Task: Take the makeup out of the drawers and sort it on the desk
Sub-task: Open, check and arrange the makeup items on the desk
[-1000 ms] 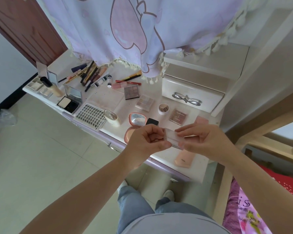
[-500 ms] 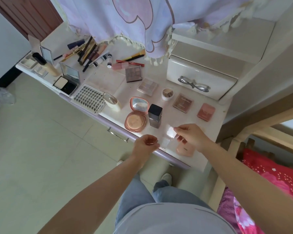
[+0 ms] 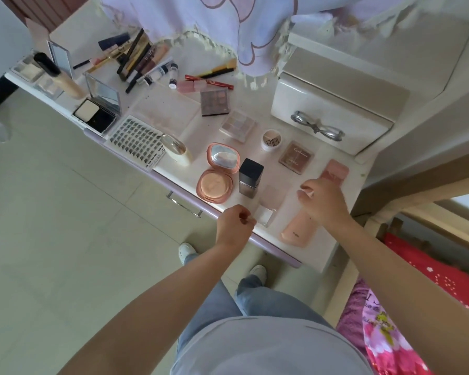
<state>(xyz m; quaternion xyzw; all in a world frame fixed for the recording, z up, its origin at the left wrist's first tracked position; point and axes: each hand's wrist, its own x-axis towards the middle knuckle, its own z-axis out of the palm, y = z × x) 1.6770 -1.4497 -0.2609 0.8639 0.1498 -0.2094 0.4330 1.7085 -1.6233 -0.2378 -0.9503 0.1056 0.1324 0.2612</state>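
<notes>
A small clear plastic compact (image 3: 267, 209) lies on the white desk (image 3: 303, 255) near its front edge, between my two hands and touched by neither. My left hand (image 3: 234, 226) hovers just left of it over the desk edge, fingers curled into a loose fist with nothing visible in it. My right hand (image 3: 322, 204) hangs to its right, above a long peach tube (image 3: 295, 232), fingers loosely bent and holding nothing. An open peach powder compact (image 3: 218, 174) and a dark square-capped foundation bottle (image 3: 250, 177) stand just behind the clear one.
Palettes (image 3: 215, 102), a small jar (image 3: 272, 139), a lash tray (image 3: 137, 139), an open black compact (image 3: 98, 109) and several pencils and tubes (image 3: 141, 58) cover the desk. A shut white drawer unit (image 3: 331, 115) stands at the back right. A lilac cloth (image 3: 228, 23) hangs overhead. A bed (image 3: 431, 280) is on the right.
Both hands held the clear compact in the air a second ago. It now lies on the desk, and both hands have let go and drawn slightly apart.
</notes>
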